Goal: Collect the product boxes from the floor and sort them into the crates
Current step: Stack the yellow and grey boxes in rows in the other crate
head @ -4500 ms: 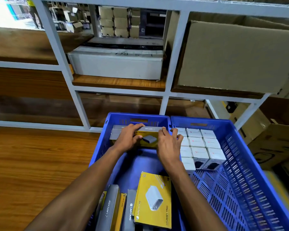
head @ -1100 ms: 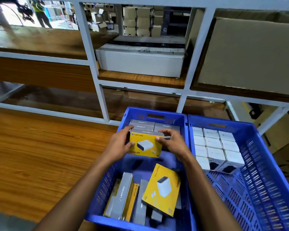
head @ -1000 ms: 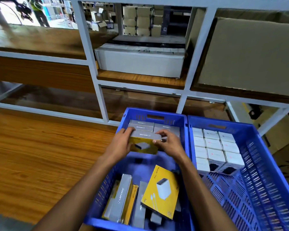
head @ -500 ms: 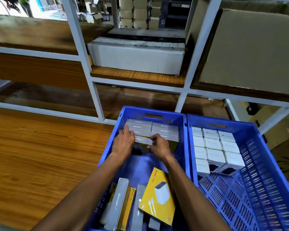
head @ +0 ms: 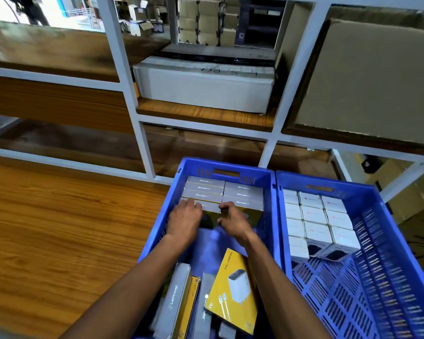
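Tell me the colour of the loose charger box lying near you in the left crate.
Yellow, with a white charger pictured on it; the head view shows it clearly.

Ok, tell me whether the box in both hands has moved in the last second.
Yes. The yellow box went down and back against the grey row in the left crate.

A wooden floor [head: 59,236] carries two blue plastic crates side by side, their long walls touching: the left crate [head: 230,167] and the right crate [head: 387,241]. Behind them a white metal rack [head: 137,113] stands on the same floor; its wooden shelf [head: 206,113] bears a white carton [head: 203,86], a brown carton [head: 367,79] to its right
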`<move>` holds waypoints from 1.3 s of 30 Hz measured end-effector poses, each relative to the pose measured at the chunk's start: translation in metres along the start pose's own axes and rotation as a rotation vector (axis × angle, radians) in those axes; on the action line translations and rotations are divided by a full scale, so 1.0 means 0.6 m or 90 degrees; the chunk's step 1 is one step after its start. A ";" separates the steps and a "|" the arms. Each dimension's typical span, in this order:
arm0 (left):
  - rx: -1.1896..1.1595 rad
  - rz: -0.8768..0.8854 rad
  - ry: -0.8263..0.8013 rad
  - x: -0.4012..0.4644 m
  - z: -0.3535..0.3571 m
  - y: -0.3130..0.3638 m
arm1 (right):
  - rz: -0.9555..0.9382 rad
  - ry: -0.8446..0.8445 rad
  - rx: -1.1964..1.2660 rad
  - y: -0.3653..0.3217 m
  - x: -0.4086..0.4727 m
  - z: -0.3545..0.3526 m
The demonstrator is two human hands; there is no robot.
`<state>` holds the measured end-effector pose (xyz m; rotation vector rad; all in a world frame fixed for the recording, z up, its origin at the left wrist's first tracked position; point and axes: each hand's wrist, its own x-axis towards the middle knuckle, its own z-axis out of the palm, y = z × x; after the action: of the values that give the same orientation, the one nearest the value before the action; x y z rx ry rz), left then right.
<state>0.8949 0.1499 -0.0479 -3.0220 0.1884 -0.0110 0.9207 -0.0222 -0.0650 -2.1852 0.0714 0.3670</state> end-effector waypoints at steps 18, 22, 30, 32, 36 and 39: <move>-0.199 0.037 -0.264 0.008 0.039 -0.014 | 0.005 -0.158 -0.045 0.100 0.075 0.035; -0.350 0.111 -0.254 0.004 0.004 -0.012 | 0.007 -0.084 -0.022 0.007 -0.010 -0.019; -0.457 0.282 -0.308 -0.057 -0.048 0.048 | 0.036 -0.002 0.016 0.032 -0.038 -0.069; -0.427 0.296 -0.315 -0.065 -0.045 0.060 | 0.032 0.001 0.015 0.027 -0.054 -0.071; -0.509 0.282 -0.314 -0.073 -0.036 0.063 | 0.031 0.014 0.041 0.028 -0.067 -0.061; -0.710 0.217 -0.374 -0.074 -0.042 0.047 | 0.018 0.034 0.095 0.021 -0.071 -0.065</move>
<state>0.8471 0.1246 -0.0262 -3.7234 0.8872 1.4258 0.8867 -0.0640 -0.0409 -2.0476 0.1545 0.3084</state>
